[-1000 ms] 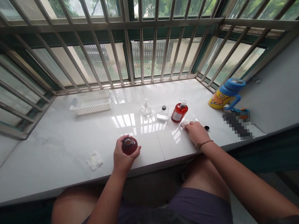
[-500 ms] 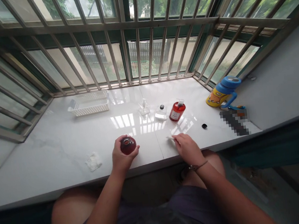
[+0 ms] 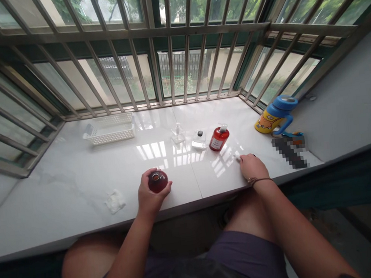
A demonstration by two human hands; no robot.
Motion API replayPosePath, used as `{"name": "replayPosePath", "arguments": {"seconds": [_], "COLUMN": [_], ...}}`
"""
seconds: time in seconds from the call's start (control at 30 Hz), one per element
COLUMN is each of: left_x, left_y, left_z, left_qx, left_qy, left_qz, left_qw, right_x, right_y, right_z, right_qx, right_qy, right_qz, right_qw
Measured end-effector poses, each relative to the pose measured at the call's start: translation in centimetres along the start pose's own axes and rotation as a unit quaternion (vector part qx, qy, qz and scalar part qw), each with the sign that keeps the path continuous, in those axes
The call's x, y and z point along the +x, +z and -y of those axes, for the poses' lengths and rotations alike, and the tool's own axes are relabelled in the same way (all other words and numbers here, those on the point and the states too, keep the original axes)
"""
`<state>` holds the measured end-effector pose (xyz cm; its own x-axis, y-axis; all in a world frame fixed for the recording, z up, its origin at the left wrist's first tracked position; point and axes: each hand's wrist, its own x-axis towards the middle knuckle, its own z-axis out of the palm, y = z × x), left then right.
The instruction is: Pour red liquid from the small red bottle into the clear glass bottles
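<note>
My left hand is wrapped round a dark red round bottle, which stands upright with its neck uncapped. Over to the right, my right hand is closed in a pinch on a small white thing, too small to make out. A black cap lies just behind that hand, mostly hidden by it. Beyond the hands stand a red pump bottle, a clear bottle with a black cap and a clear pump bottle. To the left of my left hand lies a crumpled white tissue.
At the back left of the white counter sits a white perforated basket. A blue and yellow drinking bottle stands by the right wall, with a blurred-out object in front. Metal window bars line the back.
My right hand has moved right, with the small white thing in its fingers, and now covers most of the black cap. The left hand keeps its hold on the dark red bottle.
</note>
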<state>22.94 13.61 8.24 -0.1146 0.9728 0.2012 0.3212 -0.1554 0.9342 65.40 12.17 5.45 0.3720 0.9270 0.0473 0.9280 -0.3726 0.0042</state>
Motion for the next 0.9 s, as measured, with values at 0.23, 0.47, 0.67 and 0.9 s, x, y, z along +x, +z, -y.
{"name": "replayPosePath", "arguments": {"seconds": [0.23, 0.47, 0.67, 0.9], "left_x": [0.0, 0.1, 0.0, 0.1], "left_y": [0.0, 0.0, 0.0, -0.1], "left_z": [0.1, 0.1, 0.0, 0.4], "left_qx": [-0.003, -0.005, 0.001, 0.0], "left_qy": [0.003, -0.003, 0.0, 0.003], "left_qz": [-0.003, 0.003, 0.0, 0.0], "left_qw": [1.0, 1.0, 1.0, 1.0], "right_x": [-3.3, -9.2, -7.1, -3.8], "right_y": [0.8, 0.2, -2.0, -2.8], "right_z": [4.7, 11.4, 6.9, -0.4], "right_qx": [-0.001, 0.079, 0.082, 0.014], "right_qy": [-0.029, -0.17, -0.045, 0.113], "right_qz": [0.002, -0.001, -0.04, 0.007], "right_qw": [1.0, 0.982, 0.995, 0.993]}}
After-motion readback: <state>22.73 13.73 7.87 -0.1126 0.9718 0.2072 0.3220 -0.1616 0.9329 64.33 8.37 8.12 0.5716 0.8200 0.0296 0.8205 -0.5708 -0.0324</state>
